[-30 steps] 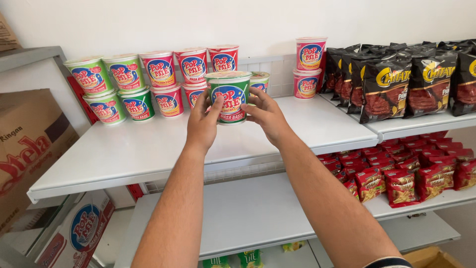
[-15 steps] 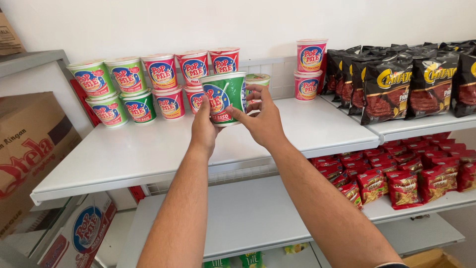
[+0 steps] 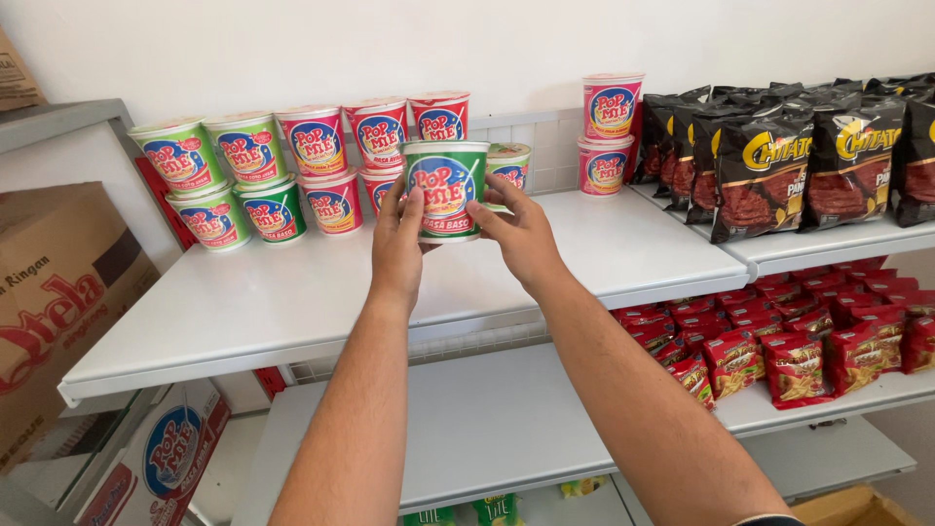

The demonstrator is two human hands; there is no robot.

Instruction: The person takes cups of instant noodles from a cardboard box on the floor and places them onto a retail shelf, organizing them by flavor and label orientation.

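Observation:
Both my hands hold one green noodle cup (image 3: 445,187) upright, lifted just above the white top shelf (image 3: 292,302). My left hand (image 3: 397,242) grips its left side and my right hand (image 3: 518,232) grips its right side. Behind it, rows of stacked cups line the back of the shelf: green ones (image 3: 216,180) at the left and red ones (image 3: 343,156) in the middle. Another green cup (image 3: 510,163) stands partly hidden behind the held one. Two more red cups (image 3: 610,127) are stacked to the right.
Black snack bags (image 3: 779,161) fill the right-hand shelf. Red snack packets (image 3: 799,341) lie on the lower right shelf. Cardboard boxes (image 3: 49,302) stand at the left, with a printed carton (image 3: 156,458) below. A white lower shelf (image 3: 487,419) sits beneath my arms.
The cup tilted half a second ago and now stands upright again, a little lower and nearer the front of the shelf. Both hands stayed on it.

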